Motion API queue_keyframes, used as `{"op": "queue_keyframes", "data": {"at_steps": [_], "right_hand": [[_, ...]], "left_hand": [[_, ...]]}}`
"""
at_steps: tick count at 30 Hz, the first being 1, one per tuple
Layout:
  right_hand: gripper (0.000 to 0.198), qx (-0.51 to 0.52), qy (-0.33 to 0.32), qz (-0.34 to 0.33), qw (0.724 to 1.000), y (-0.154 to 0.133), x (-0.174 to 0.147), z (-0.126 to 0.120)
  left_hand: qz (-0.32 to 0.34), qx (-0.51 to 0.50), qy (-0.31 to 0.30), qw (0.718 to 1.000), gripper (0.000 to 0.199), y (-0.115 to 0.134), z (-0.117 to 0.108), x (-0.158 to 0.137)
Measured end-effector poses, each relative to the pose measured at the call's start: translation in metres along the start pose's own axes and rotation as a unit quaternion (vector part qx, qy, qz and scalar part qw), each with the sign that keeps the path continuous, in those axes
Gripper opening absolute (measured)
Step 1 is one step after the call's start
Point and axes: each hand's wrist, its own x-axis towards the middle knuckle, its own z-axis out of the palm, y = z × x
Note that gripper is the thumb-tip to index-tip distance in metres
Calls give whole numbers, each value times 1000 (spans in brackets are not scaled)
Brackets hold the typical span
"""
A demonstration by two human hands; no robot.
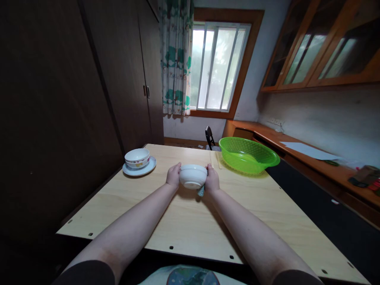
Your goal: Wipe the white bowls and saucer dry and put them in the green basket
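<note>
We have a white bowl point(193, 176) between our two hands, apparently raised off the table point(178, 221) and tipped so that its foot faces us. Our left hand point(173, 174) is curled on the left side of the bowl, gripping it near the rim. Our right hand point(212, 178) grips the opposite side in the same way, and a patterned cloth point(201, 191) hangs down just beside it, under the bowl; we cannot tell how the fingers hold it.

To the left of our left hand, apart from it, a pair of bowls point(137, 158) sits stacked on a plate point(126, 171). Beyond our right hand and off to its right is a green basin point(246, 149), and between that hand and the basin lie some thin sticks point(219, 160), perhaps chopsticks.

As far as we can judge, the work is partway along: the stack is set together on its plate, while the bowl in our hands is not yet put down, and the sticks lie loose beyond our right hand. The inside of our bowl is hidden, so we cannot say whether it is finished.
</note>
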Motion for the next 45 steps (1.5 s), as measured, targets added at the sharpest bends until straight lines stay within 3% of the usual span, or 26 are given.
{"op": "queue_keyframes", "data": {"at_steps": [5, 11, 17, 20, 23, 28, 36, 41, 45], "right_hand": [[41, -3, -17, -2, 1000, 1, -1, 0], [44, -95, -46, -85, 991, 13, 1, -1], [46, -172, -89, -128, 973, 13, -4, 0], [44, -161, -86, -129, 975, 10, -6, 2], [38, -73, -79, -117, 987, 4, -6, 2], [25, 53, -84, -54, 994, -3, 4, -1], [48, 36, -94, -34, 994, 14, 11, 5], [46, -63, -99, -121, 986, 16, 2, 5], [44, -174, -108, -260, 944, 4, -9, 0]], "left_hand": [[8, 24, -19, 1000, 37, -5, -4, 7], [74, 104, -104, 986, 34, 4, -4, 4], [81, 193, -145, 967, 39, 12, 1, -9], [84, 203, -117, 969, 42, 11, 0, -9], [85, 186, -58, 977, 42, 8, -2, -5], [50, 82, 32, 995, 37, 6, -1, -1], [5, -49, 84, 995, 35, 10, 2, -2], [-3, -44, 76, 996, 34, 10, 3, -4], [2, -35, 70, 997, 33, 9, 5, -6]]}}
